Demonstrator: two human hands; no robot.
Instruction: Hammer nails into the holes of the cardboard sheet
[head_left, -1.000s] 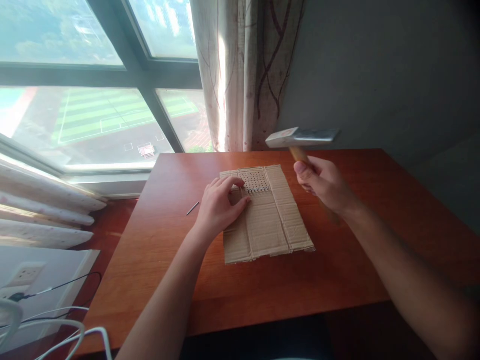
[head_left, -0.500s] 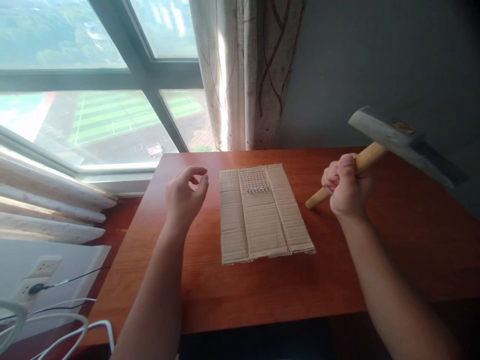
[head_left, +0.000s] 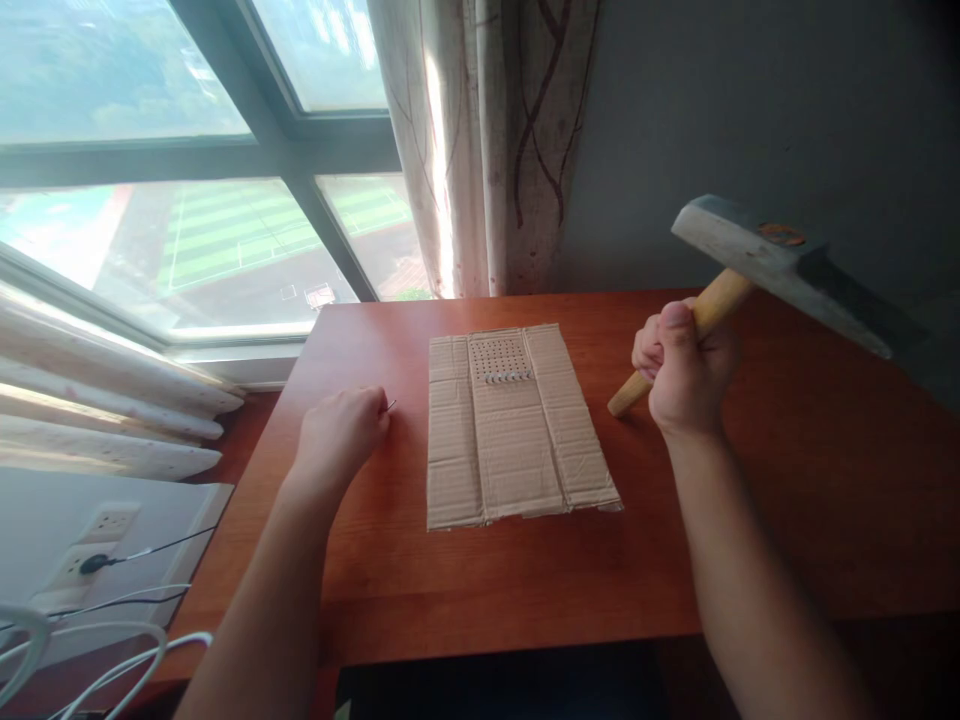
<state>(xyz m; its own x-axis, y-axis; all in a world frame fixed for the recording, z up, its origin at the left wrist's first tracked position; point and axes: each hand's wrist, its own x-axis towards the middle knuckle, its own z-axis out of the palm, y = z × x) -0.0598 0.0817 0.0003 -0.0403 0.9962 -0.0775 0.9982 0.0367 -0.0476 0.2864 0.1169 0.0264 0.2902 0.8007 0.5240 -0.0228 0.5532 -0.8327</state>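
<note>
My right hand [head_left: 686, 365] is wrapped round the wooden handle of a hammer [head_left: 765, 250], raised over the right side of the table. The hammer's grey metal head points up and away. My left hand [head_left: 345, 425] is closed low over the table, left of the cardboard, with a thin nail [head_left: 391, 405] poking out from its fingers. Between my hands lies a flat piece of brown cardboard [head_left: 521, 450]. Near its far edge is a grid of small dark dots, with a row of shiny nails [head_left: 508, 378] along the near side.
The reddish-brown wooden table [head_left: 480, 590] stands against a grey wall [head_left: 750, 130] and a window [head_left: 225, 240]. A patterned curtain [head_left: 480, 150] hangs behind it. At the lower left are a wall socket [head_left: 109, 525] with a black plug and several white cables [head_left: 150, 650].
My left hand has moved left and toward me, and turned so its back faces up, showing the nail. My right hand and the hammer have shifted slightly left in view.
</note>
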